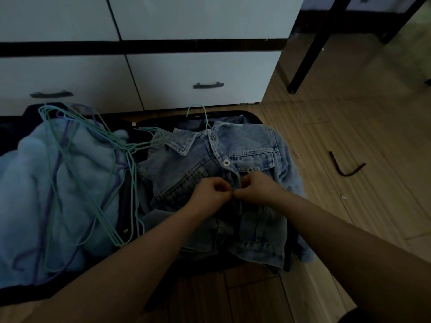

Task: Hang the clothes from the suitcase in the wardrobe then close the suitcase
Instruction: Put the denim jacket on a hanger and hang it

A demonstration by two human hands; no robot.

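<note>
A light denim jacket lies spread over the right half of an open black suitcase on the floor. A teal hanger sticks out of its collar. My left hand and my right hand meet at the jacket's front placket, each pinching the denim at a button below two fastened snaps. In the suitcase's left half lies a pale blue fleece garment with several teal and purple wire hangers heaped on top.
The white wardrobe base with two drawers and dark handles stands right behind the suitcase. A black furniture leg rises at the upper right. A dark strap lies on the wooden floor to the right.
</note>
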